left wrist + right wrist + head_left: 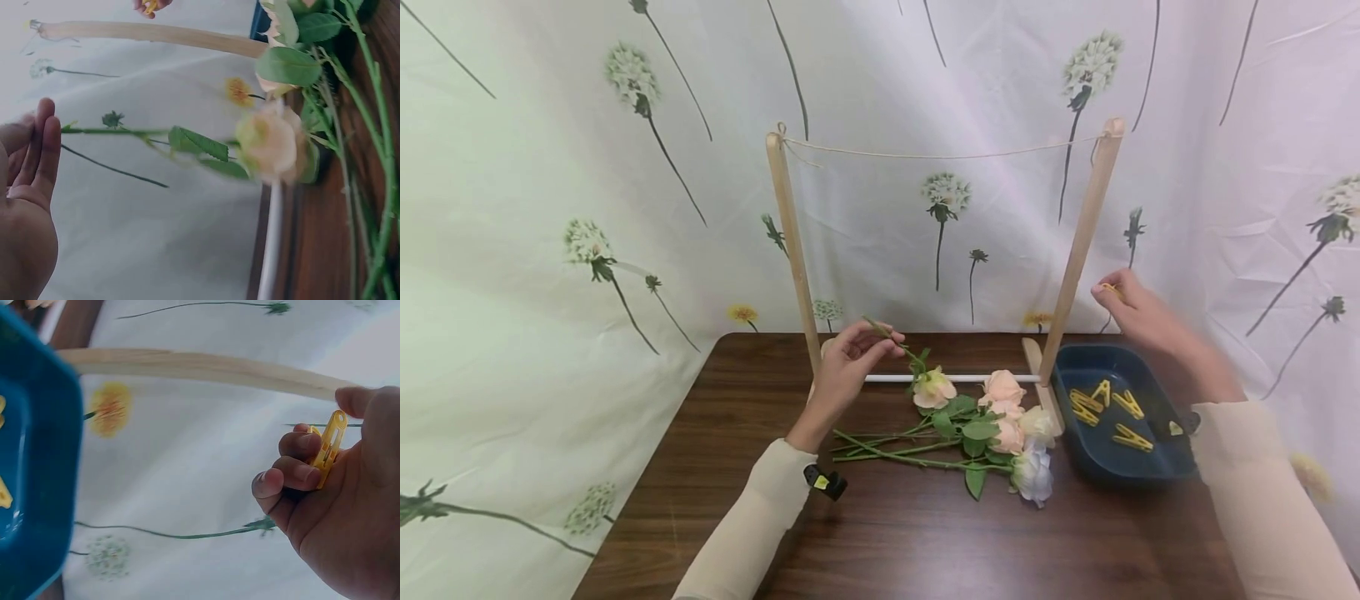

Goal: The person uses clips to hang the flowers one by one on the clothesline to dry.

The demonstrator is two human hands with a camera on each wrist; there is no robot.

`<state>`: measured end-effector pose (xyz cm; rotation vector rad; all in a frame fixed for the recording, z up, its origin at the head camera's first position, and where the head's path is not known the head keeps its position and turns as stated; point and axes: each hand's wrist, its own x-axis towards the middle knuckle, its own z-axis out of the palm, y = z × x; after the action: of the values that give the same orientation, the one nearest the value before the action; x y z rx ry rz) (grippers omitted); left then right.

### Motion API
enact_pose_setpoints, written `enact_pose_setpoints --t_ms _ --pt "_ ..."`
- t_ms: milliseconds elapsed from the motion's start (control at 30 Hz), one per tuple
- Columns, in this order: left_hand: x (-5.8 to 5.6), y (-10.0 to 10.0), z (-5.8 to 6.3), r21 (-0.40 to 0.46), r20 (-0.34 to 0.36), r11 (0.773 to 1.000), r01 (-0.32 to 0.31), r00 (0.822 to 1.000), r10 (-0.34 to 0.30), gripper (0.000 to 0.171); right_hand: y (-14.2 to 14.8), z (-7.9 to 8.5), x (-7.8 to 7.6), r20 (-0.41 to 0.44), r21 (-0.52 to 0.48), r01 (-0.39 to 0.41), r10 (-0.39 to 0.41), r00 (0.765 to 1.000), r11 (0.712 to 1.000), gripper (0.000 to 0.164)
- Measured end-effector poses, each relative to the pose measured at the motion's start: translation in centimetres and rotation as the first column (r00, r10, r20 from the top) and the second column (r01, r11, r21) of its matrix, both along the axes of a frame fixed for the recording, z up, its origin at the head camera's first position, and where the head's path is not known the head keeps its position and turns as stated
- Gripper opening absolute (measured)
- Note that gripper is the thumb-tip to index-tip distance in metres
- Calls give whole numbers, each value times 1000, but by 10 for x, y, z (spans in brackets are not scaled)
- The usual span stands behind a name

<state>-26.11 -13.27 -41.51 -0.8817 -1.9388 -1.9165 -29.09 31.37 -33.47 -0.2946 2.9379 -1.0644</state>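
Yellow plastic forms the clothespin (332, 447) gripped by the right hand (1138, 315), fingers curled, while the left hand (852, 354) pinches a cream-peach, green-stemmed rose (934, 389), bloom down, below the thin beige string (940, 157); step judged preparatory to clipping, next requiring both at the string.

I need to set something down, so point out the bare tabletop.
Bare: the front of the table, right of the left sleeve, nearer than the flowers; also between that sleeve and the table's left edge. Crowded: the middle, under the flowers, and the right, around the blue tub.
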Motion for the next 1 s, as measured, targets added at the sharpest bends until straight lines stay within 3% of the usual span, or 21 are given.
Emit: enact_pose_setpoints --t_ms 100,433,533,667,800,1000 --pt "-1 2 7 3 -17 999 -47 999 47 20 -2 10 11 -41 -47 -37 35 999 998 54" --pt "-5 -4 35 -9 -99 986 -165 982 163 18 -28 43 38 -138 -25 -87 83 987 996 39" --pt "-8 -6 44 32 -116 989 -145 982 148 18 -40 50 43 -220 17 -119 120 968 993 31" --pt "-13 -8 59 93 -128 993 -68 989 80 20 -58 56 44 -358 47 -173 179 917 984 23" --pt "-16 -9 72 113 -121 992 -54 990 68 22 -74 63 45 -410 48 -240 238 880 970 26" --pt "-22 -10 89 166 -123 984 -70 988 91 25 -100 80 43 -385 70 -281 286 877 957 29"
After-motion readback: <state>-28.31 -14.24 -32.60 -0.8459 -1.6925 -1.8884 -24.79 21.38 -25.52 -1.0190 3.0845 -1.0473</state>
